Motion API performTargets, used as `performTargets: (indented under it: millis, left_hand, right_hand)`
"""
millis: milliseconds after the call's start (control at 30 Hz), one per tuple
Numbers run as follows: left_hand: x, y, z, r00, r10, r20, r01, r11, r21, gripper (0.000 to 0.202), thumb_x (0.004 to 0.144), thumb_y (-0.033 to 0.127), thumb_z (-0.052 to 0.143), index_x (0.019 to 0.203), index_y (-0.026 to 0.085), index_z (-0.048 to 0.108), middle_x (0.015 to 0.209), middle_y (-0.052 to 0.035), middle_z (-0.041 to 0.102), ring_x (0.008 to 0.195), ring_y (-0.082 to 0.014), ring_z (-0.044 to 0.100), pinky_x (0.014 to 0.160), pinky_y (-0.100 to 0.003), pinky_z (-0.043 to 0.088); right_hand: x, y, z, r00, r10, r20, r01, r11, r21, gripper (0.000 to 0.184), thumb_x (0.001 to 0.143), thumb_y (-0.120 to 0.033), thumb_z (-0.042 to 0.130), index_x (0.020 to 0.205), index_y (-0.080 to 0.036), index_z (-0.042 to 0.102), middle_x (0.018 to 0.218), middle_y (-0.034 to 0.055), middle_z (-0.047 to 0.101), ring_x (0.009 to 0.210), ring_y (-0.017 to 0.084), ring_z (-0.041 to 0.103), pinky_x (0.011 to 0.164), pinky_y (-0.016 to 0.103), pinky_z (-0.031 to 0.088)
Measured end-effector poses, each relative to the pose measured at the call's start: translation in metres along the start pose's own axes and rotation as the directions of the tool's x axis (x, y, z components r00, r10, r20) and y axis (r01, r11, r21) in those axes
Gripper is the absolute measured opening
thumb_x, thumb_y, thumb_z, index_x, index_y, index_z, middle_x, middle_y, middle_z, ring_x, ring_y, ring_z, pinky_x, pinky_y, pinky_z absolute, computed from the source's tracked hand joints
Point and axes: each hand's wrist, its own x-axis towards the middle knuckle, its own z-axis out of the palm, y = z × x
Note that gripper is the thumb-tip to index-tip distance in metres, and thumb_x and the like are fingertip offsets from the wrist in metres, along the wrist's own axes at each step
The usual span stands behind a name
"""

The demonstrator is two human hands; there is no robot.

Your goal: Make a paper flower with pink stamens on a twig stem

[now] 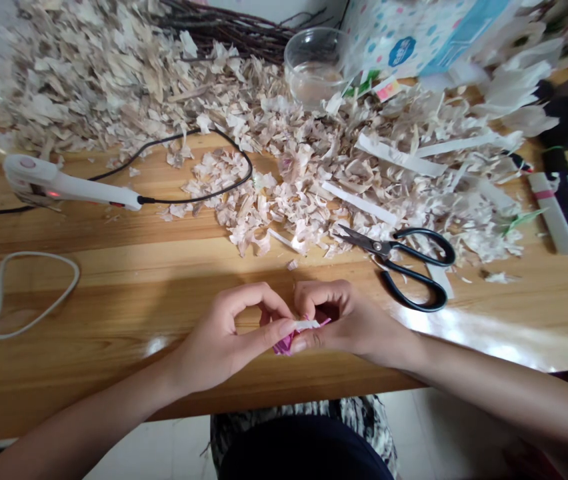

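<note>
Near the front edge of the table, my left hand and my right hand meet with thumbs and fingers pinched together. Between them is a small crumpled piece of purple material, with a narrow white strip along its top. My left thumb presses on the strip's left end, while my right fingers pinch the purple piece from the other side. The fingertips hide much of both. Just beyond my right hand lie black-handled scissors, their blades parted and pointing left.
Pale dried petal-like scraps cover the back of the wooden table. A white corded handheld device with a red light lies left. Behind stand a clear plastic bowl and a dotted package. White strips lie among the scraps.
</note>
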Motion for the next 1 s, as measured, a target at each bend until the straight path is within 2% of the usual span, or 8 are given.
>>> performTargets:
  millis: [233, 400, 533, 633, 733, 800, 867, 1000]
  left_hand:
    - [0.0, -0.001, 0.001, 1.0, 0.016, -0.007, -0.015, 0.999, 0.047, 0.005, 0.087, 0.021, 0.059, 0.082, 0.02, 0.061, 0.076, 0.0065, 0.06, 0.07, -0.0059, 0.051, 0.066, -0.016, 0.038]
    - [0.0, -0.001, 0.002, 1.0, 0.025, -0.012, -0.025, 0.998, 0.057, 0.006, 0.087, 0.021, 0.059, 0.082, 0.02, 0.061, 0.075, 0.0055, 0.061, 0.069, -0.0066, 0.052, 0.065, -0.017, 0.039]
    - [0.0, 0.001, 0.0, 0.998, 0.037, -0.043, -0.034, 0.997, 0.065, 0.007, 0.087, 0.021, 0.059, 0.081, 0.019, 0.061, 0.074, 0.0038, 0.061, 0.069, -0.0083, 0.054, 0.065, -0.018, 0.041]
    - [0.0, -0.001, -0.001, 0.994, 0.019, -0.111, -0.013, 0.998, 0.057, 0.01, 0.086, 0.024, 0.06, 0.078, 0.018, 0.061, 0.072, 0.0025, 0.061, 0.069, -0.0099, 0.056, 0.066, -0.02, 0.042]
    - [0.001, -0.004, -0.003, 0.984, -0.013, -0.178, 0.019, 0.999, 0.028, 0.015, 0.086, 0.027, 0.061, 0.075, 0.017, 0.06, 0.07, 0.0018, 0.061, 0.068, -0.0106, 0.057, 0.065, -0.021, 0.042]
    - [0.002, -0.005, -0.004, 0.98, -0.033, -0.197, 0.035, 0.999, 0.004, 0.017, 0.086, 0.028, 0.061, 0.075, 0.016, 0.06, 0.071, 0.0016, 0.061, 0.069, -0.0105, 0.057, 0.064, -0.02, 0.042]
    - [0.003, -0.005, -0.004, 0.979, -0.042, -0.2, 0.039, 0.999, -0.02, 0.016, 0.086, 0.028, 0.061, 0.075, 0.016, 0.06, 0.072, 0.0019, 0.061, 0.07, -0.0101, 0.057, 0.064, -0.019, 0.042]
    - [0.002, -0.005, -0.004, 0.982, -0.037, -0.186, 0.031, 0.999, -0.035, 0.016, 0.086, 0.028, 0.061, 0.075, 0.016, 0.06, 0.073, 0.002, 0.061, 0.071, -0.0096, 0.057, 0.064, -0.018, 0.042]
  right_hand:
    - [0.0, 0.001, 0.0, 1.0, 0.01, -0.005, -0.01, 0.998, -0.065, 0.042, 0.057, -0.035, 0.086, 0.058, -0.016, 0.048, 0.063, -0.0054, 0.045, 0.059, 0.009, 0.043, 0.053, 0.023, 0.03]
    - [0.0, 0.0, 0.001, 1.0, 0.018, 0.008, -0.018, 0.999, -0.035, 0.043, 0.057, -0.038, 0.085, 0.059, -0.016, 0.049, 0.064, -0.005, 0.049, 0.06, 0.008, 0.046, 0.054, 0.021, 0.033]
    - [0.001, -0.003, -0.001, 1.0, -0.008, -0.03, 0.006, 0.998, -0.059, 0.039, 0.061, -0.039, 0.083, 0.064, -0.015, 0.052, 0.064, -0.005, 0.046, 0.057, 0.007, 0.04, 0.05, 0.02, 0.03]
    - [0.001, -0.008, -0.003, 0.986, -0.118, -0.12, 0.11, 0.991, -0.075, 0.036, 0.067, -0.036, 0.08, 0.066, -0.017, 0.049, 0.065, -0.0046, 0.045, 0.057, 0.008, 0.039, 0.05, 0.02, 0.032]
    - [-0.001, -0.013, -0.001, 0.928, -0.304, -0.214, 0.279, 0.95, -0.142, 0.03, 0.071, -0.031, 0.077, 0.068, -0.019, 0.05, 0.065, -0.0043, 0.045, 0.058, 0.009, 0.042, 0.053, 0.021, 0.036]
    - [-0.003, -0.014, 0.001, 0.899, -0.392, -0.192, 0.343, 0.907, -0.245, 0.017, 0.075, -0.025, 0.075, 0.072, -0.018, 0.059, 0.065, -0.0034, 0.048, 0.059, 0.009, 0.045, 0.055, 0.022, 0.038]
    - [-0.005, -0.013, 0.003, 0.899, -0.422, -0.116, 0.361, 0.866, -0.345, 0.005, 0.079, -0.02, 0.071, 0.079, -0.017, 0.067, 0.068, -0.0006, 0.055, 0.062, 0.01, 0.05, 0.059, 0.023, 0.04]
    - [-0.006, -0.01, 0.005, 0.912, -0.408, -0.046, 0.353, 0.836, -0.42, 0.009, 0.085, -0.02, 0.064, 0.089, -0.017, 0.072, 0.076, 0.0043, 0.063, 0.069, 0.013, 0.056, 0.062, 0.025, 0.043]
